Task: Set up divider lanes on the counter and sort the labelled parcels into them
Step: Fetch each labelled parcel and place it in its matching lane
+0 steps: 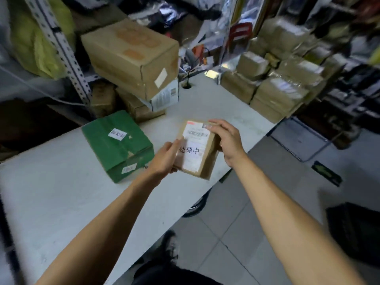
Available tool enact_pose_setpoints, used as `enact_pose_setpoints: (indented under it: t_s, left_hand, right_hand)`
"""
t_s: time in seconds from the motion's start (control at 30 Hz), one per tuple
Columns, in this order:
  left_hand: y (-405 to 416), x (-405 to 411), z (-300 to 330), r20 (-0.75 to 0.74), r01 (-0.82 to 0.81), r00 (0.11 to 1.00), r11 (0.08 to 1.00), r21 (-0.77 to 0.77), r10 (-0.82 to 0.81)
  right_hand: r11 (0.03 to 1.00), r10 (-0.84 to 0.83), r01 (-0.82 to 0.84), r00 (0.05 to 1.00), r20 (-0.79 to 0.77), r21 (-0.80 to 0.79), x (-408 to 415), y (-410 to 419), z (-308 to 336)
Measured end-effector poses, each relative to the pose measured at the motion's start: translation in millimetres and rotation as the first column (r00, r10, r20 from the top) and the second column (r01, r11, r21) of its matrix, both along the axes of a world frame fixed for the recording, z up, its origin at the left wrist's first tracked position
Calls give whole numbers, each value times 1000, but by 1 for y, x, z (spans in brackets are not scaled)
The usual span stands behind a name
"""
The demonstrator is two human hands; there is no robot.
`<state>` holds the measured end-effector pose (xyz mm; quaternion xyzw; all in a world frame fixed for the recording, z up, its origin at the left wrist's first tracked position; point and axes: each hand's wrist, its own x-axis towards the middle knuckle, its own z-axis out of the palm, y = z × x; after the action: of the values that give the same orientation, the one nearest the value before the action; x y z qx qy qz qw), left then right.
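The small brown cardboard parcel point(198, 149) is held above the near edge of the white counter point(51, 194). The left hand point(164, 158) grips its left side; the right hand point(226, 138) grips its top right corner. Its white label reads "处理中" below a barcode. A green cardboard box point(117, 145) with a small white label, text illegible, rests on the counter to the left.
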<state>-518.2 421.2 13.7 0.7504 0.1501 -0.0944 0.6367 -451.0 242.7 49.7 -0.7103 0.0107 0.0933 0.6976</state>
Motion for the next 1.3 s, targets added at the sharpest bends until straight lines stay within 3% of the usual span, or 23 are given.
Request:
enact_pose_setpoints:
  t_s: [0.2,0.37,0.53,0.63,0.93,1.13,1.3]
  left_hand:
    - [-56,71,6,32,229,973,929,-290,-230]
    - [-132,126,-4,36,305,947,855,-419,-320]
    - [-225,168,-14,69,380,918,812,-443,-392]
    - [-282,193,-18,79,347,934,825,-446,-349]
    - [-446,282,-1,125,287,958,837,-467,-259]
    - [-499,339,23,123,222,975,849,-479,-186]
    - [-522,398,39,106,158,987,824,-544,-120]
  right_hand:
    - [991,-130,131,991,-6,33,33,-73,12]
    - [908,-410,407,912,12,99,45,-144,-1]
    - [811,-509,516,855,-102,275,57,-218,-16]
    - [803,-473,476,875,-102,359,81,-267,-27]
    - [854,-351,335,936,-34,398,169,-424,-8]
    - [925,-269,245,962,44,290,221,-479,11]
    - [924,-223,208,975,12,320,296,-499,23]
